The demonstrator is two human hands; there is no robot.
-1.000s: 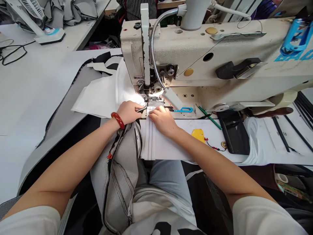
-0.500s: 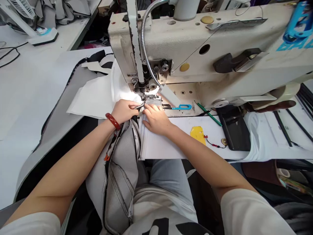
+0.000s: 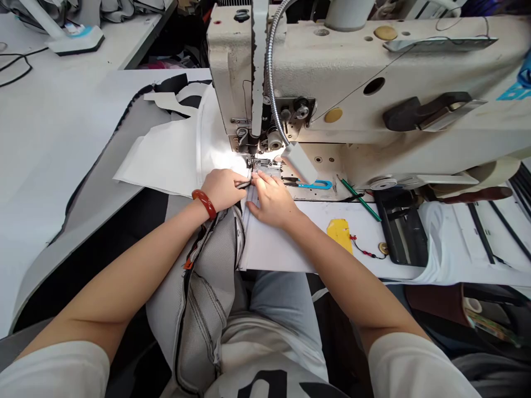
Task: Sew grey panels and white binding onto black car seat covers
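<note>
A sewing machine point(image 3: 365, 72) stands before me, its needle area lit by a small lamp point(image 3: 300, 162). Just in front of the presser foot, my left hand point(image 3: 223, 190), with a red bangle at the wrist, is closed on the edge of grey fabric point(image 3: 211, 249). That fabric has dark-edged seams and hangs down over the table edge into my lap. My right hand point(image 3: 271, 199) lies beside the left, fingers stretched out flat by the needle plate, fingertips touching the fabric edge. White sheet material point(image 3: 166, 157) lies left of the needle.
Blue-handled thread snips point(image 3: 316, 184) and a green pencil point(image 3: 360, 200) lie right of my hands. Nearer are a yellow tag point(image 3: 340, 235) and a black tray point(image 3: 402, 226). A long grey and black piece point(image 3: 99, 171) covers the left tabletop. A white fan base point(image 3: 74, 40) stands far left.
The camera view has shifted, so the machine sits further right in the picture. Both hands stay at the presser foot, with the left still holding the fabric edge.
</note>
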